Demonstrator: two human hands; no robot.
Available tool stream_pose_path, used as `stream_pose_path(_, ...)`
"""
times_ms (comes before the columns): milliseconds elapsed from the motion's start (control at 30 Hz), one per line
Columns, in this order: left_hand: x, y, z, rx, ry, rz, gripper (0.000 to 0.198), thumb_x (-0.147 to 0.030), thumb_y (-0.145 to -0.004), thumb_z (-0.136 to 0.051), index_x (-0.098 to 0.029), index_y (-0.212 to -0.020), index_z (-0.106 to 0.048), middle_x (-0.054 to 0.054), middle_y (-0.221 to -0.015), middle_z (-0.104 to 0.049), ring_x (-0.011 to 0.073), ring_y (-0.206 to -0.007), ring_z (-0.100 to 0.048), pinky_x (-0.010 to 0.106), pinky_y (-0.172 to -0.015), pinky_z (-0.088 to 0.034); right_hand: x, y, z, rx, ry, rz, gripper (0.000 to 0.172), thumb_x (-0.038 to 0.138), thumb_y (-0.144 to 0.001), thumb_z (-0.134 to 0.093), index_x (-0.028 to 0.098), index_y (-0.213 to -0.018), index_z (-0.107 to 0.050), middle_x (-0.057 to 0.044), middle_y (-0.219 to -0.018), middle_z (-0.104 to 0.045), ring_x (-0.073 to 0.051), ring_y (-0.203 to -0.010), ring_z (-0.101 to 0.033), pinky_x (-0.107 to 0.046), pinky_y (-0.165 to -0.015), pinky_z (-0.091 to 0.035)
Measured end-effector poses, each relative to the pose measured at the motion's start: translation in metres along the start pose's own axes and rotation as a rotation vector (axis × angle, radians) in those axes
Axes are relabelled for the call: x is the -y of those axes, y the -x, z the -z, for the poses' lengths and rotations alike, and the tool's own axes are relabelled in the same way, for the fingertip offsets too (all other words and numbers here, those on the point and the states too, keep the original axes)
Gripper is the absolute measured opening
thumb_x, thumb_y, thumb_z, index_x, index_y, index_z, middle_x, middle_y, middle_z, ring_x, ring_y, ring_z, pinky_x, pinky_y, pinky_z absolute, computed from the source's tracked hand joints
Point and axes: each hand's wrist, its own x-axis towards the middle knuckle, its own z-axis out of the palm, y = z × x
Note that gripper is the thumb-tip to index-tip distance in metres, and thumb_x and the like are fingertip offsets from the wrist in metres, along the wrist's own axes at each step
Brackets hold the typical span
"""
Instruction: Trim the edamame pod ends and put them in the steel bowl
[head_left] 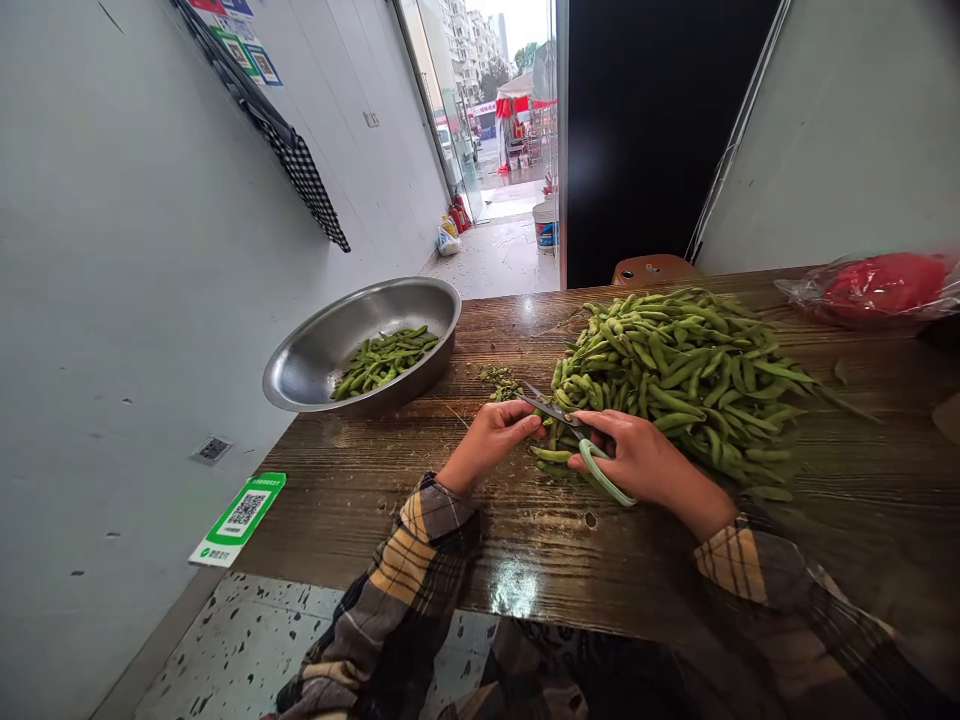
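Observation:
My right hand (626,455) grips a pair of scissors (604,470) with pale green handles. Their dark blades are parted and point left toward my left hand (499,438). That hand is closed in a pinch, with a bit of a green soybean pod (538,428) showing at the fingertips, mostly hidden by them. Just beyond and to the right of both hands spreads a large heap of green soybean pods (690,370). Small trimmed ends (500,380) lie in a little pile past the blades. At the left, a steel basin (300,360) holds some pods (386,360).
Everything stands on a dark wooden table (525,545). A green-and-white QR code card (240,518) sits at its left edge by the wall. Clear plastic with something red (889,287) lies at the far right. Beyond the table are a brown stool (652,268) and an open doorway.

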Motion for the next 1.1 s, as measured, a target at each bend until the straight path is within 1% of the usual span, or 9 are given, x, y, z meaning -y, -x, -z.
stream_pose_path(233,0.003,0.0,-0.001,-0.038,0.107,0.041,0.03,-0.039,-0.079,-0.066,-0.011,-0.089,-0.072,0.007,-0.085,-0.069,0.0172,-0.08,-0.059,0.027,-0.077,-0.043,-0.004,-0.003,-0.001,-0.005,-0.027,0.028,0.043,0.04,-0.079,-0.066,0.02,-0.117,-0.067,-0.009,-0.098,-0.073,-0.025,-0.083,-0.068,-0.033,-0.073,-0.052)
stream_pose_path(333,0.003,0.0,-0.001,-0.046,0.124,0.052,0.03,-0.038,-0.077,-0.069,-0.012,-0.09,-0.073,0.007,-0.087,-0.07,0.0182,-0.082,-0.06,0.028,-0.076,-0.043,-0.003,-0.003,-0.001,-0.014,-0.074,0.021,0.041,0.038,-0.079,-0.066,0.02,-0.115,-0.069,-0.009,-0.103,-0.074,-0.027,-0.091,-0.07,-0.033,-0.076,-0.053)
stream_pose_path(467,0.007,-0.001,0.001,-0.191,0.214,0.063,0.027,-0.034,-0.071,-0.075,-0.013,-0.087,-0.074,0.007,-0.089,-0.07,0.016,-0.082,-0.059,0.025,-0.076,-0.043,-0.002,-0.004,0.0,-0.098,-0.131,-0.054,0.043,0.038,-0.077,-0.068,0.019,-0.116,-0.069,-0.009,-0.109,-0.073,-0.029,-0.099,-0.069,-0.036,-0.082,-0.054)
stream_pose_path(567,0.011,-0.002,0.003,-0.267,0.365,0.076,0.026,-0.032,-0.07,-0.077,-0.013,-0.087,-0.072,0.004,-0.083,-0.068,0.0098,-0.069,-0.054,0.021,-0.064,-0.042,-0.004,-0.004,0.001,-0.162,-0.167,-0.107,0.046,0.041,-0.078,-0.066,0.018,-0.117,-0.068,-0.009,-0.109,-0.074,-0.029,-0.097,-0.07,-0.038,-0.084,-0.054)
stream_pose_path(633,0.01,-0.002,0.004,-0.242,0.482,0.098,0.025,-0.032,-0.071,-0.075,-0.013,-0.087,-0.07,0.003,-0.081,-0.066,0.0058,-0.058,-0.049,0.018,-0.053,-0.038,-0.006,-0.004,0.001,-0.183,-0.181,-0.13,0.049,0.044,-0.077,-0.066,0.017,-0.118,-0.068,-0.01,-0.108,-0.074,-0.03,-0.097,-0.07,-0.039,-0.085,-0.054)
stream_pose_path(700,0.008,-0.001,0.003,-0.21,0.588,0.117,0.023,-0.03,-0.072,-0.075,-0.013,-0.086,-0.067,0.003,-0.083,-0.066,0.0045,-0.054,-0.048,0.017,-0.05,-0.038,-0.007,-0.004,0.0,-0.189,-0.19,-0.138,0.051,0.045,-0.076,-0.067,0.015,-0.118,-0.068,-0.011,-0.109,-0.073,-0.03,-0.097,-0.069,-0.04,-0.086,-0.054)
stream_pose_path(867,0.004,-0.001,0.001,-0.253,0.722,0.111,0.022,-0.021,-0.067,-0.078,-0.012,-0.082,-0.063,0.005,-0.089,-0.067,0.0089,-0.067,-0.061,0.021,-0.063,-0.051,-0.005,-0.004,-0.001,-0.174,-0.204,-0.144,0.05,0.044,-0.075,-0.068,0.016,-0.117,-0.068,-0.009,-0.107,-0.074,-0.029,-0.093,-0.07,-0.04,-0.083,-0.055)
stream_pose_path(1000,0.006,-0.002,-0.001,-0.317,0.763,0.098,0.022,-0.018,-0.066,-0.078,-0.011,-0.082,-0.065,0.004,-0.09,-0.067,0.0097,-0.073,-0.064,0.025,-0.074,-0.054,0.0,-0.004,-0.001,-0.166,-0.201,-0.141,0.05,0.042,-0.073,-0.07,0.016,-0.116,-0.069,-0.01,-0.108,-0.074,-0.03,-0.094,-0.07,-0.041,-0.084,-0.054)
stream_pose_path(1100,0.006,-0.002,-0.003,-0.313,0.788,0.085,0.026,-0.016,-0.063,-0.079,-0.013,-0.085,-0.066,0.003,-0.088,-0.067,0.0111,-0.078,-0.064,0.027,-0.077,-0.054,0.0,-0.003,-0.002,-0.159,-0.192,-0.132,0.05,0.042,-0.072,-0.071,0.017,-0.115,-0.069,-0.009,-0.103,-0.075,-0.03,-0.091,-0.07,-0.042,-0.082,-0.055)
